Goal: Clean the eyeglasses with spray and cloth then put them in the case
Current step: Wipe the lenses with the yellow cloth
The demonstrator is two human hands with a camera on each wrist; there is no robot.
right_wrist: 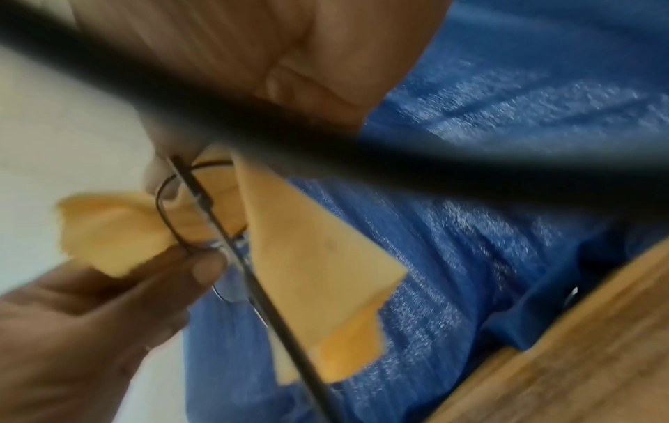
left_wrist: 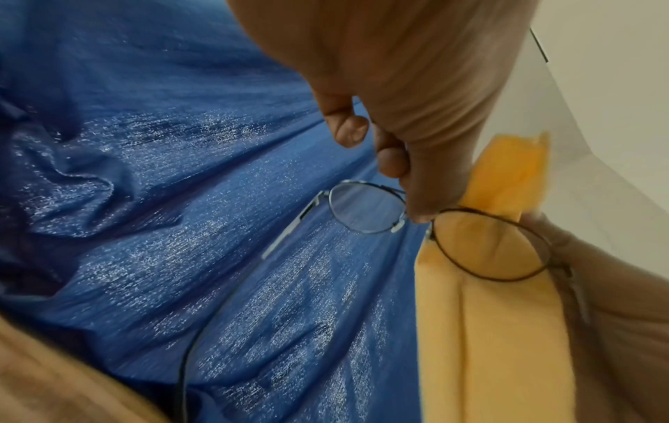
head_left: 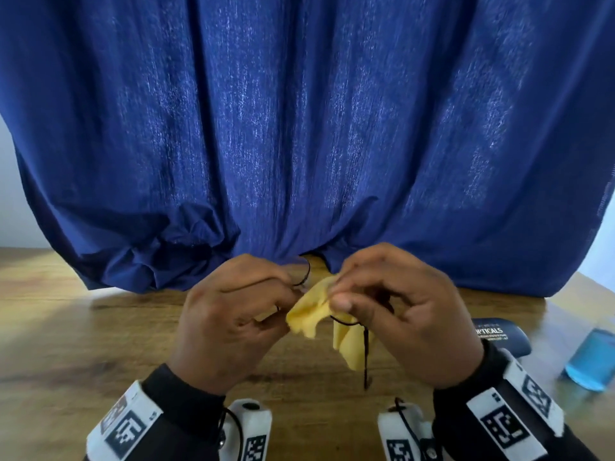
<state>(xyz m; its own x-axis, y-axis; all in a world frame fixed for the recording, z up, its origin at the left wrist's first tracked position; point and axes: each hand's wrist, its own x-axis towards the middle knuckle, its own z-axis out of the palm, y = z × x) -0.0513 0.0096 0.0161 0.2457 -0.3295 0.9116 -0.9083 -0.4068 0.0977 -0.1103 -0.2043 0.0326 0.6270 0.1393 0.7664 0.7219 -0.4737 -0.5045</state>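
Note:
Thin round wire eyeglasses [left_wrist: 365, 210] are held up above the wooden table [head_left: 100, 327] between both hands. My left hand [head_left: 283, 294] pinches the frame at the bridge, between the two lenses. The lens on its side is bare. My right hand [head_left: 339, 296] pinches a yellow cloth [head_left: 309, 316] round the other lens, with the cloth [left_wrist: 488, 314] showing through the glass. One temple arm [head_left: 366, 357] hangs down below the cloth. A dark blue case [head_left: 499, 337] lies shut at the right, and a blue spray bottle [head_left: 592, 361] stands beside it.
A dark blue curtain [head_left: 299, 128] hangs behind the table, and its hem bunches on the table's back edge. Bare wood lies to the left of and below my hands. The case and the bottle sit close to my right wrist.

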